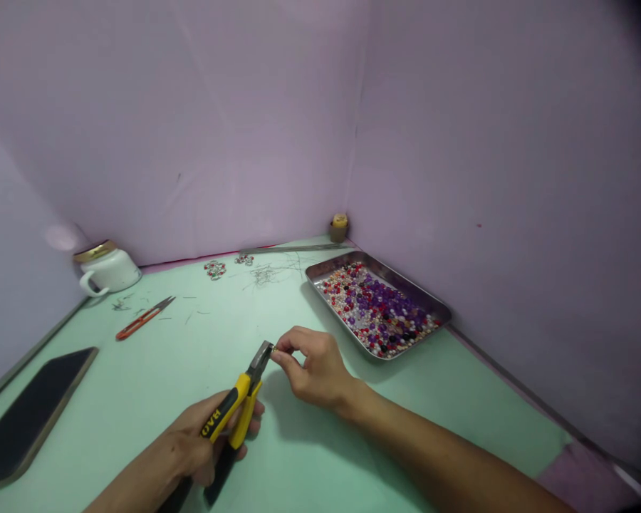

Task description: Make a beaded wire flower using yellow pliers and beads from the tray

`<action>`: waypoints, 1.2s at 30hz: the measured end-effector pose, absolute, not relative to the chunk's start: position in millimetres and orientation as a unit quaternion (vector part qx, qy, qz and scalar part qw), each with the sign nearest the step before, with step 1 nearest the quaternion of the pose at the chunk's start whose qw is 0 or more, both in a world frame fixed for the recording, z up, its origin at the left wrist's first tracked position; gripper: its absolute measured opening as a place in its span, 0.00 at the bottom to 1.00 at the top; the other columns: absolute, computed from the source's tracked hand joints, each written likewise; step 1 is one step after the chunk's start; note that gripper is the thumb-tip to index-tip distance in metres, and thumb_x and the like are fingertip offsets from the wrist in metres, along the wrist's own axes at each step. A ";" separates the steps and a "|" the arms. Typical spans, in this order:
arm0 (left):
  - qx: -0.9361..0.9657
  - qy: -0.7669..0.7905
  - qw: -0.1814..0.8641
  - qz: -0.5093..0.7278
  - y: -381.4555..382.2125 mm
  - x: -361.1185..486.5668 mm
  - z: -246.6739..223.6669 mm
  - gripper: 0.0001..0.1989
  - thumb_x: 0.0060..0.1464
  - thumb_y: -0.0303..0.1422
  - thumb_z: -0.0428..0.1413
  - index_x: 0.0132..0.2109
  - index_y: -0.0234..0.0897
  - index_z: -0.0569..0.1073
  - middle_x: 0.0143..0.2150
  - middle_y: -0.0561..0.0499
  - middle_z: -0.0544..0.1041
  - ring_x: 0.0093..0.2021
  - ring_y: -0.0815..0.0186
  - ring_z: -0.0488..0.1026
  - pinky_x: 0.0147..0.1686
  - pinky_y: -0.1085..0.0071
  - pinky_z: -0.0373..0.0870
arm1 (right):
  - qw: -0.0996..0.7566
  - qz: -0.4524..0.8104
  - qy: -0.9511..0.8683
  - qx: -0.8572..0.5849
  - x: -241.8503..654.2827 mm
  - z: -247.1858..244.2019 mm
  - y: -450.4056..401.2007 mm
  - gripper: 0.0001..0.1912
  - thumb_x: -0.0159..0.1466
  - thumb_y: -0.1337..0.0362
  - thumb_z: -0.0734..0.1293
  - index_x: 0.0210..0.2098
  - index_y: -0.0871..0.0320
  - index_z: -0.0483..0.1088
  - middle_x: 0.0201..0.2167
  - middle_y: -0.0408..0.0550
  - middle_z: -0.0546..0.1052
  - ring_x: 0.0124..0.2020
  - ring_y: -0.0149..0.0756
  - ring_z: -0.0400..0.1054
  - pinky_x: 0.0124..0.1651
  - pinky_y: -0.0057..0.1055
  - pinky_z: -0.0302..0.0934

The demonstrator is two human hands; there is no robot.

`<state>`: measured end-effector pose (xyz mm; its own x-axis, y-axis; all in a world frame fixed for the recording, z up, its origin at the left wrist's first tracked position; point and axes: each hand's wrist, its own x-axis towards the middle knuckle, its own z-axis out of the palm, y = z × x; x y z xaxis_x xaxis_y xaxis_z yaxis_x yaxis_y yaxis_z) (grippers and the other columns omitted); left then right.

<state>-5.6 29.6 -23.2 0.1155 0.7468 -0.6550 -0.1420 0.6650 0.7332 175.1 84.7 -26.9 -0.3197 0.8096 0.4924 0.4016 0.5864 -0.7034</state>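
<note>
My left hand (200,434) is wrapped round the yellow and black handles of a pair of pliers (242,399). The pliers' metal jaws point up and to the right. At their tip, my right hand (313,367) pinches a tiny piece between thumb and forefinger; it looks gold-coloured but is too small to make out. To the right of my right hand, a metal tray (442,308) holds many small red, purple, white, gold and black beads (387,306).
Orange thread snips (145,318) and wire scraps lie at the left, near a white mug (115,272) and a dark board (32,413). Wire-and-bead pieces (214,269), loose wires (264,276), long rods (299,249) and a small yellow-topped pot (339,227) are along the back.
</note>
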 end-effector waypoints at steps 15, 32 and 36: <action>0.395 0.506 0.690 0.333 18.2 -9.5 -9.9 0.21 0.29 0.20 0.53 0.37 0.36 0.73 0.36 0.48 0.73 0.37 0.57 0.68 0.34 0.65 0.63 | 0.439 0.286 -0.738 -0.425 170.4 -27.4 84.1 0.06 0.56 0.65 0.63 0.25 0.59 0.69 0.22 0.43 0.71 0.23 0.28 0.61 0.27 0.25 0.54; 0.434 0.548 0.657 0.282 26.6 -22.5 -50.4 0.18 0.27 0.22 0.51 0.32 0.37 0.70 0.26 0.52 0.71 0.28 0.62 0.68 0.26 0.69 0.63 | 0.442 0.304 -0.728 -0.427 168.1 -32.5 82.6 0.07 0.56 0.65 0.62 0.25 0.59 0.69 0.21 0.43 0.71 0.22 0.27 0.60 0.25 0.24 0.53; 0.456 0.537 0.645 0.295 22.4 -15.7 -32.8 0.22 0.27 0.21 0.50 0.36 0.37 0.71 0.30 0.51 0.72 0.32 0.61 0.69 0.29 0.68 0.65 | 0.440 0.287 -0.736 -0.428 169.4 -31.3 84.5 0.07 0.56 0.65 0.62 0.25 0.59 0.69 0.21 0.43 0.71 0.22 0.27 0.61 0.26 0.24 0.53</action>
